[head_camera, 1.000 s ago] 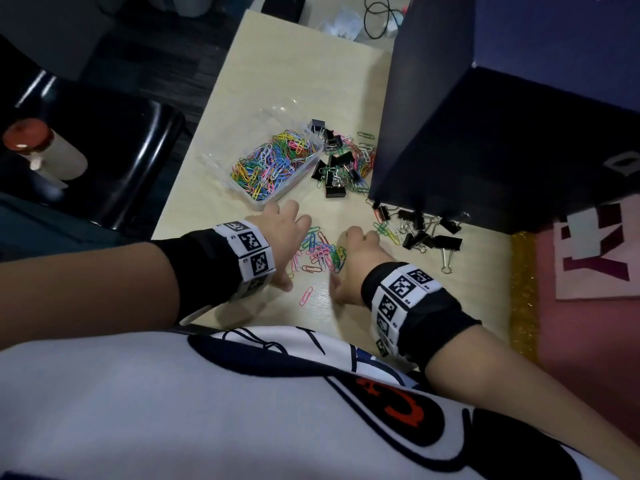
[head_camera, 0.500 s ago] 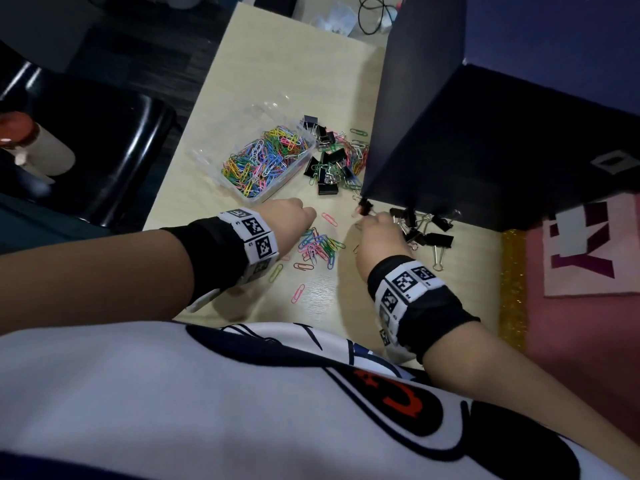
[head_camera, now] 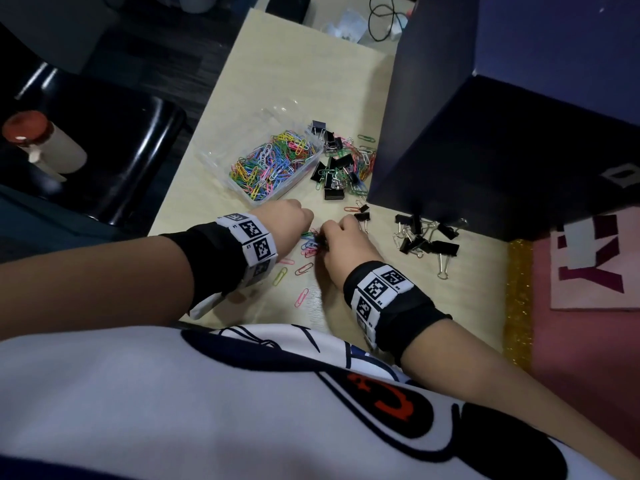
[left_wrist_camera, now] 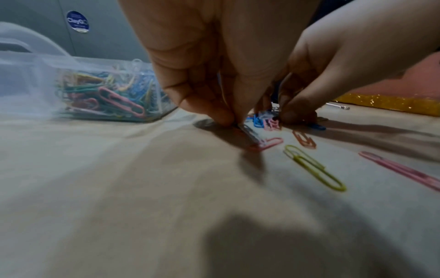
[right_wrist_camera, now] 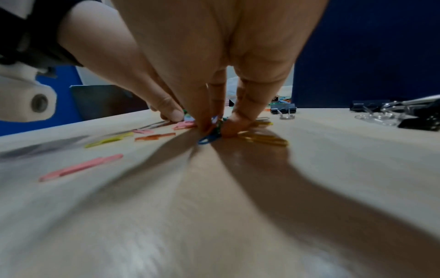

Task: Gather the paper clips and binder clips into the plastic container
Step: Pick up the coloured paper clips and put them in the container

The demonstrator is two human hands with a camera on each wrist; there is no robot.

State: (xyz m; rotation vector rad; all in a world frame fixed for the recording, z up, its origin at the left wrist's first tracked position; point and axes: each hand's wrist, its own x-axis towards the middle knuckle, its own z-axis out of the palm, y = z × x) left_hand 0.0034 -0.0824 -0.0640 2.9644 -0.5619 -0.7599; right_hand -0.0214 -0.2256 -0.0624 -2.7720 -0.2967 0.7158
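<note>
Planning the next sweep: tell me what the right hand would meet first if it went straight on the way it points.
Probably the small black binder clip just beyond the right hand, on the table; further on lies the clip pile. Depth is hard to judge.

Right hand [right_wrist_camera: 214,56] fingers [right_wrist_camera: 240,120] down on coloured paper clips [right_wrist_camera: 212,135]

A tall dark box [head_camera: 502,161] walled off the table's [head_camera: 284,81] right side; binder clips [head_camera: 334,168] crowded the gap beside the plastic container [head_camera: 221,164].
</note>
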